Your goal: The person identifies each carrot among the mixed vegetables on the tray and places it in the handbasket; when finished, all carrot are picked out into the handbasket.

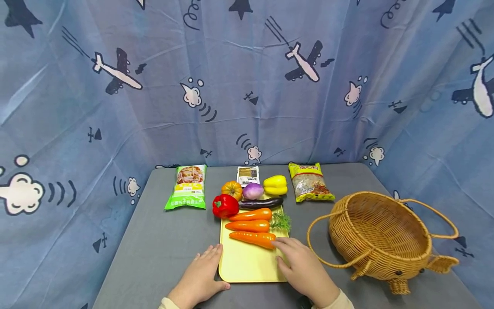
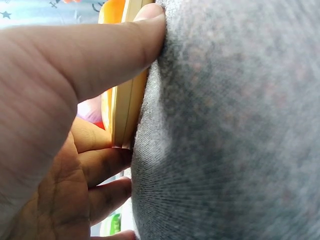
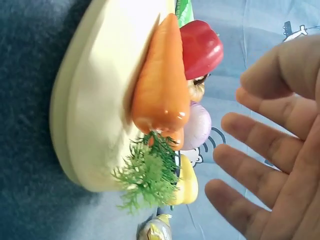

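A pale yellow board lies on the grey table. My left hand touches its near left corner, fingers along the left side and thumb at the near edge. Over the board's right edge is my right hand, its fingers spread loosely with nothing in them. Its fingertips are beside the thick end of the nearest carrot. Two more carrots lie behind that one, the middle carrot and the far carrot. Green leafy tops stick out to the right.
Beyond the carrots are an eggplant, red bell pepper, small pumpkin, purple onion and yellow pepper. A wicker basket stands right. Behind are a green bag, white packet and yellow bag.
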{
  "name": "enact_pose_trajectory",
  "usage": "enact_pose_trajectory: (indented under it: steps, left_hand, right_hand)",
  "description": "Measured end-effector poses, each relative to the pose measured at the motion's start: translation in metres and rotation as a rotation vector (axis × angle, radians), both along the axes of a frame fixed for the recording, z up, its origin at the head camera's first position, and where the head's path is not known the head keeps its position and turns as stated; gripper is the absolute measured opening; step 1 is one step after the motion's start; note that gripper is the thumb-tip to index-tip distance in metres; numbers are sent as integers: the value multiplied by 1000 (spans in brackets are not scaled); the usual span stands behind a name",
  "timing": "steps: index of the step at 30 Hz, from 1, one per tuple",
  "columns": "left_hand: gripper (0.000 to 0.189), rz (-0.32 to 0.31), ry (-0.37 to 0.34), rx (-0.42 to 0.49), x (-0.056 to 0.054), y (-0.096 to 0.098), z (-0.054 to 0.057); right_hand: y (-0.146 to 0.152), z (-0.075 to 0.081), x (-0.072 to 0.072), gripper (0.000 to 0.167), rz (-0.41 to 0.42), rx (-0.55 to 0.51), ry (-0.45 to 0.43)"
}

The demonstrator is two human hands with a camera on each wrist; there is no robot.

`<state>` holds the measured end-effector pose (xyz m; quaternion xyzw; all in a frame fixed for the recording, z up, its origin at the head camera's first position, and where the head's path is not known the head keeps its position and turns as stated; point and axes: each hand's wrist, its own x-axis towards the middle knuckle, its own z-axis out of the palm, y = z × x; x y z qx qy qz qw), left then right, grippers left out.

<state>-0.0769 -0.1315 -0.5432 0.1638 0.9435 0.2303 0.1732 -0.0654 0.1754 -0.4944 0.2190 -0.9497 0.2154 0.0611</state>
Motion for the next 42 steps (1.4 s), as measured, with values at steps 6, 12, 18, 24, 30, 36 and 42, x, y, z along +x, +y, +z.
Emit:
enact_pose_trajectory:
  steps: [6, 12, 18, 24, 30, 36, 42]
  left_hand:
    - [110, 3, 4, 2, 1, 0, 1]
    - [110, 4, 8, 0, 1, 0, 2]
    - [110, 2, 10, -6, 1, 0, 0]
    - [111, -1, 17, -7, 1, 0, -2]
    - [109, -6, 20, 2, 2, -1, -2]
    - [108, -9, 16, 4, 3, -1, 0]
    - [108, -11, 14, 3, 4, -2, 0]
  right_hand:
    - [-2, -7, -7, 43, 3, 49, -65]
    - [-4, -10, -13, 53, -3, 64, -123]
    - [-6, -12, -15, 52, -12, 59, -173]
    - [-8, -15, -16, 54, -27, 88, -173]
    - [-9, -17, -15, 52, -52, 106, -123]
    - [-9, -19, -13, 54, -51, 145, -52]
    - [-8, -20, -12, 49, -65, 141, -46]
